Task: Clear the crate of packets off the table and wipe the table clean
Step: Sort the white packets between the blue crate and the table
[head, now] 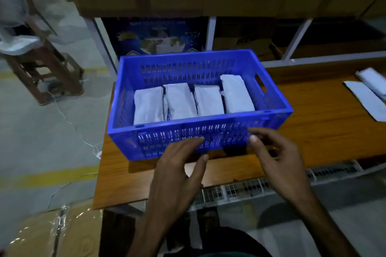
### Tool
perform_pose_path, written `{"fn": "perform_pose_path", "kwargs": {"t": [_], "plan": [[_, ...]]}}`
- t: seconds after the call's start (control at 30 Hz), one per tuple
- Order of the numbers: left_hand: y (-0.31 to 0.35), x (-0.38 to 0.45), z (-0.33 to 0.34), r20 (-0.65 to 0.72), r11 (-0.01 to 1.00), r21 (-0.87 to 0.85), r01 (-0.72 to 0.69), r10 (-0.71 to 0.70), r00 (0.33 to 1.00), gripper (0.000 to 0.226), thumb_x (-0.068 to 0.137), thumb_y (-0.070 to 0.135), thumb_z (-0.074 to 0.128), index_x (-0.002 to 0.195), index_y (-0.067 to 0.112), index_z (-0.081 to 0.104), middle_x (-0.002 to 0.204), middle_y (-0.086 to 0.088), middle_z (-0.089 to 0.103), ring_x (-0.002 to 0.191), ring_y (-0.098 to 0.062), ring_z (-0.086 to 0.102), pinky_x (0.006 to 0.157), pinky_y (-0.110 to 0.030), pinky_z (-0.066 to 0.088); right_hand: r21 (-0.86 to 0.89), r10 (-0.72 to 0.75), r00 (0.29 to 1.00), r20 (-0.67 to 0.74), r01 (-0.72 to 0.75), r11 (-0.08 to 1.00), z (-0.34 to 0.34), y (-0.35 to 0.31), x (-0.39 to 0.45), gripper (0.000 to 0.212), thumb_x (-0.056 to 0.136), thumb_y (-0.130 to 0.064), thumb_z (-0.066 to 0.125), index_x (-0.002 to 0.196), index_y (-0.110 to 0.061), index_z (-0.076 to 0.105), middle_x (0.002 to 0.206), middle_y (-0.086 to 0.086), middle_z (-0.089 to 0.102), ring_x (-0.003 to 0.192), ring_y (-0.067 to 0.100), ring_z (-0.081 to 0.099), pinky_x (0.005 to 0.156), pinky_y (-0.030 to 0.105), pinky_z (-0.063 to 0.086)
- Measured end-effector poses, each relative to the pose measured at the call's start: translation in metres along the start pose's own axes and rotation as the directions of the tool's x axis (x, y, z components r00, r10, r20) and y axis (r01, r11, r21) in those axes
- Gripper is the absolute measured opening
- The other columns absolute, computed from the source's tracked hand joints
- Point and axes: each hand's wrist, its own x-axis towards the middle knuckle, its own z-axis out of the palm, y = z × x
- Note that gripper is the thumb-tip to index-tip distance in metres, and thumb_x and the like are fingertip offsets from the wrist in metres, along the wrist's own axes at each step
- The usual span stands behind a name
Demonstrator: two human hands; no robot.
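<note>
A blue perforated plastic crate (198, 98) sits on the left end of the brown wooden counter (325, 123), its left side close to the counter's left edge. Four white rectangular packets (193, 100) lie side by side in it, the rightmost one propped higher than the rest. The left hand (179, 171) reaches toward the crate's near wall with its fingers stretched out, nearly straight, holding nothing; whether the fingertips touch the wall cannot be told. The right hand (275, 152) is at the same wall further right, fingers loosely bent and apart, gripping nothing. More flat white packets (369, 92) lie near the counter's right edge. A brown wooden stool (48, 69) stands on the floor beyond the left edge.
</note>
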Motion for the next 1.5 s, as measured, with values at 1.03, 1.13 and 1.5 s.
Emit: {"fn": "perform_pose_path", "kwargs": {"t": [1.03,1.13,1.5], "plan": [[0.217,0.055,0.414,0.578,0.982,-0.027,-0.185,0.166,0.799,0.051,0.102,0.054,0.052,0.148,0.032,0.058,0.147,0.013,0.061,0.131,-0.01,0.056,0.101,-0.046,0.053,-0.053,0.199,0.906,-0.373,-0.235,0.971,-0.369,0.24,0.006,0.023,0.105,-0.027,0.062,0.125,-0.022,0.072,0.117,-0.01,0.07,0.105,-0.004,0.062,0.074,0.007,0.049],[0.227,0.071,0.449,0.6,0.981,-0.022,-0.192,0.166,0.782,0.051,0.102,0.054,0.054,0.148,0.032,0.058,0.146,0.013,0.061,0.131,-0.011,0.057,0.101,-0.047,0.054,-0.075,0.216,0.888,-0.406,-0.268,0.961,-0.394,0.26,0.018,0.024,0.106,-0.029,0.061,0.127,-0.022,0.071,0.118,-0.009,0.07,0.105,-0.002,0.062,0.075,0.006,0.049],[0.269,0.165,0.588,0.598,0.989,-0.088,-0.116,0.146,0.788,0.046,0.102,0.046,0.06,0.145,0.032,0.058,0.146,0.009,0.061,0.129,-0.016,0.058,0.1,-0.047,0.054,-0.257,0.192,0.872,-0.451,-0.332,0.907,-0.474,0.313,0.123,0.028,0.106,-0.031,0.06,0.129,-0.02,0.07,0.118,-0.002,0.071,0.099,0.01,0.067,0.077,0.032,0.059]]}}
